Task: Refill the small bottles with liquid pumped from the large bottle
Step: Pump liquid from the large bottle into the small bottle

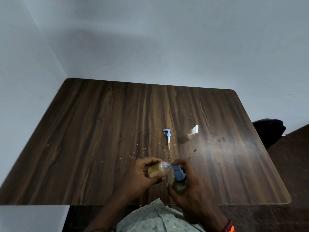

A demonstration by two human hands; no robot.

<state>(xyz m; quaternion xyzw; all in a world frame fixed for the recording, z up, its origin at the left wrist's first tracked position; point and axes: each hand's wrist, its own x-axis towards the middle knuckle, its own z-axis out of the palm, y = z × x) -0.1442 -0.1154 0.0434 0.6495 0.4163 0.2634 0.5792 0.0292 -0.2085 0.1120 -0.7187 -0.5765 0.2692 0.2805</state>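
The small clear bottle point(156, 170) being filled is held just above the near edge of the wooden table point(100, 131), tilted so that its open mouth points right, toward the blue pump head point(178, 173) of the large bottle point(179, 186). The pump spout sits at, or just inside, that mouth; the exact depth cannot be read. Amber liquid already occupies the lower part of the small bottle, so the step in hand is judged to be pumping into bottle 1 of 2. The left hand point(142, 174) grips the small bottle, fingers curled over its top and thumb beneath. The right hand point(190, 180) wraps the neck and shoulder of the large bottle, with 1 fingertip resting on top of the pump head. The next move calls for a straight press on the pump while the spout and mouth stay aligned; any drift would likely spill onto the table, which already carries scattered specks and stains. Farther out, a detached blue-and-white pump with dip tube point(168, 138) lies mid-table, presumably the cap for the bottle in hand. A second small bottle with a white cap point(192, 133) lies on its side to the right, well apart.
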